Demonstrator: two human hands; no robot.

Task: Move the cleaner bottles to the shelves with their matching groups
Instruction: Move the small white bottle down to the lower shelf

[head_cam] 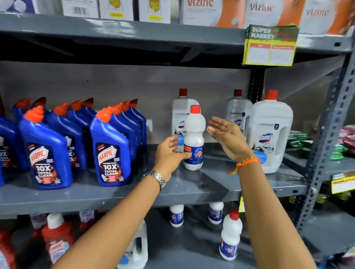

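A small white bottle (194, 135) with a red cap and a blue label stands upright on the middle grey shelf (190, 183). My left hand (169, 152) is at its lower left, fingers spread, fingertips touching or nearly touching the label. My right hand (226, 136) is open just to the bottle's right, palm facing it, not touching. Behind and to the right stand large white Domex jugs (271, 130) with red caps. Blue Harpic bottles (111, 145) with orange caps fill the shelf's left part. Three more small white bottles (230, 236) stand on the shelf below.
Red-labelled bottles (56, 241) and a white jug (135, 252) sit at the lower left. White and orange boxes (200, 7) line the top shelf, where a yellow price tag (269, 51) hangs. A slotted metal upright (334, 120) bounds the right side, with green packets (296, 139) beyond.
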